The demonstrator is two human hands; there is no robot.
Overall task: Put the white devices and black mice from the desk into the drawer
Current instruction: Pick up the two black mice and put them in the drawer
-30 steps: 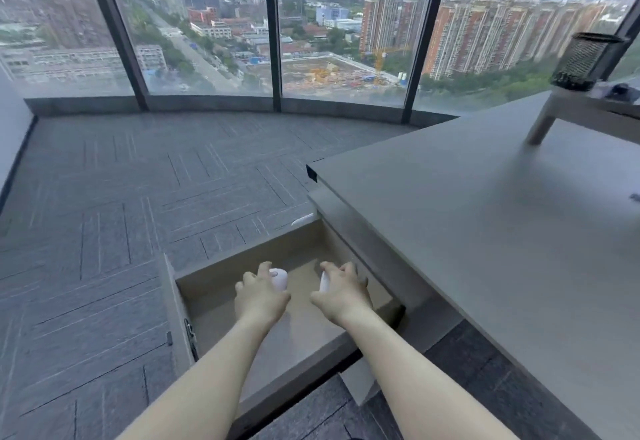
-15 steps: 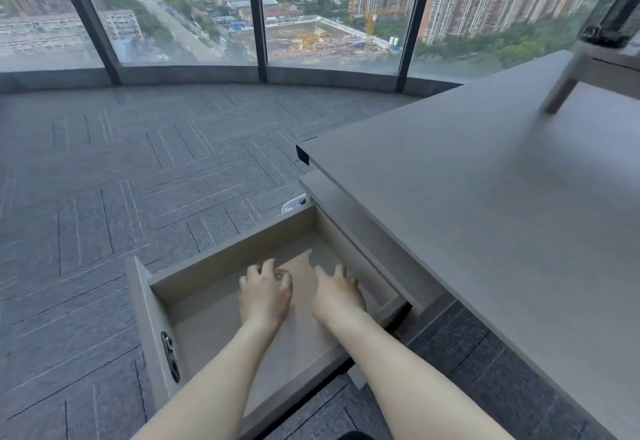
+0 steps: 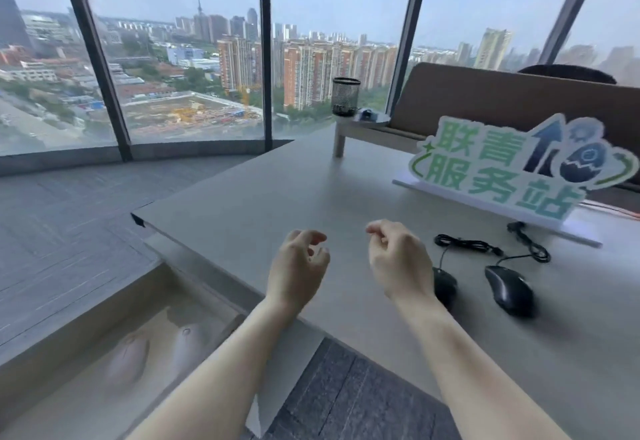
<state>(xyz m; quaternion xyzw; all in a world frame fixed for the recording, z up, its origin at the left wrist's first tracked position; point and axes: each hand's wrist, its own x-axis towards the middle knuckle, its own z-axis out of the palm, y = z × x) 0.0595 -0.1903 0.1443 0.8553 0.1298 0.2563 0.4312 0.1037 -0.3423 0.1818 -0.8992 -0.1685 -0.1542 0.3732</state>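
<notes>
Two white devices [image 3: 126, 360] [image 3: 188, 344] lie side by side, blurred, inside the open drawer [image 3: 52, 339] at lower left. Two black corded mice rest on the grey desk [image 3: 242, 197]: one [image 3: 445, 287] partly hidden behind my right wrist, the other [image 3: 509, 289] further right, their cables [image 3: 467, 244] coiled behind them. My left hand [image 3: 298, 268] hovers over the desk's front edge with fingers loosely curled and nothing in it. My right hand [image 3: 398, 259] hangs beside it, also loosely curled and holding nothing, just left of the nearer mouse.
A green and white sign [image 3: 512, 169] stands on the desk at right. Behind it a small raised shelf [image 3: 360, 128] carries a black mesh pen cup [image 3: 345, 96]. A brown panel [image 3: 502, 100] closes the far side. Carpet and tall windows lie to the left.
Both hands let go of the white devices in the drawer and rose over the desk. My view swung up and right, bringing the mice and sign into sight.
</notes>
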